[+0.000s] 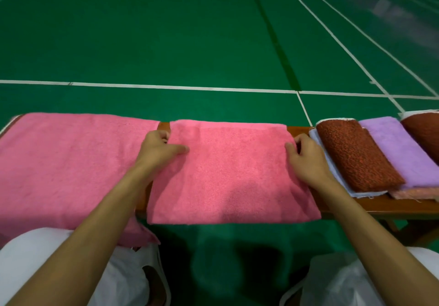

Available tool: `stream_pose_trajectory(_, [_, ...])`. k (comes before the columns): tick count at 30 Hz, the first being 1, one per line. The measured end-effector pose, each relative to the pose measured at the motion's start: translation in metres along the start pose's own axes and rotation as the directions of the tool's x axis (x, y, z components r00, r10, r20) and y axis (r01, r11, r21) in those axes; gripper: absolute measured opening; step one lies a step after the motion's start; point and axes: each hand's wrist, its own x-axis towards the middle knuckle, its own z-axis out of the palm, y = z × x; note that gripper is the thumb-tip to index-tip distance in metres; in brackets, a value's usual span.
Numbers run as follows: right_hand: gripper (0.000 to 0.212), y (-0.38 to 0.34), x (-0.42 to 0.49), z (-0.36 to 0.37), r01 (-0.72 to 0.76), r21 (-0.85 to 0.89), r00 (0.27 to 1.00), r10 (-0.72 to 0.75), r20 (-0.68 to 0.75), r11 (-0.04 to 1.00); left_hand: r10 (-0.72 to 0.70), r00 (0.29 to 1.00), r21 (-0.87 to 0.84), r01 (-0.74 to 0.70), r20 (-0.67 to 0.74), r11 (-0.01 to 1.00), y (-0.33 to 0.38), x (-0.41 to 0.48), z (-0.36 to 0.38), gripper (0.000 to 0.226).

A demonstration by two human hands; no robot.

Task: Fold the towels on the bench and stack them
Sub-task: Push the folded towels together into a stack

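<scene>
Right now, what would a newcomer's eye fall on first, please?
The folded pink towel in the middle of the bench, gripped at its side edges by the left hand and right hand. A spread pink towel lies to its left; a rust towel and lilac towel overlap at right.

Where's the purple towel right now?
Head view, right end of the bench: the purple towel lies just right of the nearer rust towel, past the right hand.

A single head-worn wide-angle camera looks forward and down from just above the near side of the bench (356, 207), close to it. The bench crosses the lower frame; beyond it the green court floor (190, 32) stretches away.
</scene>
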Motion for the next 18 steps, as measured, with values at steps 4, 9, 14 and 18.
stream_pose_trajectory(4, [0.01, 0.002, -0.002, -0.003, -0.077, 0.413, 0.997, 0.058, 0.058, 0.908, -0.039, 0.999, -0.176, 0.043, 0.027, 0.983, -0.001, -0.001, -0.008, 0.036])
stream_pose_trajectory(9, [0.041, 0.006, -0.005, -0.004, -0.129, 0.583, 0.986, 0.041, 0.162, 0.802, 0.019, 0.999, -0.231, -0.008, 0.046, 0.973, -0.015, -0.002, -0.017, 0.063])
stream_pose_trajectory(14, [0.051, 0.004, -0.001, -0.012, -0.127, 0.691, 0.987, 0.023, 0.157, 0.712, 0.138, 0.958, -0.175, -0.095, 0.251, 0.98, -0.017, 0.003, -0.036, 0.052])
stream_pose_trajectory(18, [0.044, 0.005, 0.002, -0.02, -0.088, 0.708, 0.991, -0.01, 0.133, 0.701, 0.158, 0.932, -0.089, -0.136, 0.326, 0.987, -0.018, 0.001, -0.051, 0.041])
